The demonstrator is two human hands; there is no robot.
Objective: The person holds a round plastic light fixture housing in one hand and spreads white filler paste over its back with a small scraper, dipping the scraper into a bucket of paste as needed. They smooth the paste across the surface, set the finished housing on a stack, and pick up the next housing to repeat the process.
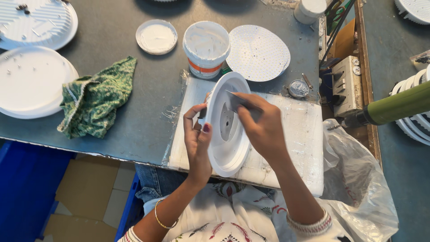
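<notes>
The grey bench carries everything here, with a white foam slab wrapped in clear film lying at its near edge. On the bench's left side rest two large white round plates, and beside them a crumpled green patterned cloth. Behind the slab stand a white tub of white paste with an orange band, its loose lid to the left and a round dotted white board to the right.

Over the slab, a white round lamp housing is held tilted on edge, its hollow face turned toward the right hand. The left hand has its grip closed on the housing's rim, thumb and fingers pinching the edge. The right hand has its grip closed on a small flat grey scraper, pressed inside the dish near its top.

To spread well, I judge the left hand should hold the rim firmly while the scraper is drawn flat and evenly across the inner face, keeping the paste thin and off the rim
</notes>
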